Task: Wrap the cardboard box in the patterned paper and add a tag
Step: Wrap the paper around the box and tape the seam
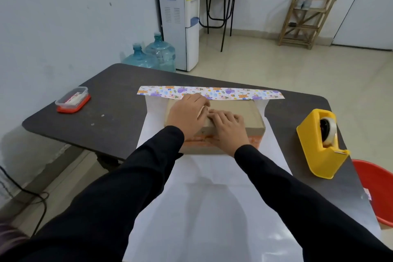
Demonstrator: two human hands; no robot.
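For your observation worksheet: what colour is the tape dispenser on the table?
The tape dispenser is yellow, shown best in the head view.

Long black sleeves [127,187] (plain, to the wrists)

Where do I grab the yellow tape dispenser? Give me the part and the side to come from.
Grip the yellow tape dispenser across its two flat side walls, mid-body, between the tape roll and the cutter. Come from above with the right hand, which is nearer. The body stands upright and narrow, and the cutter points toward you, so avoid that end.
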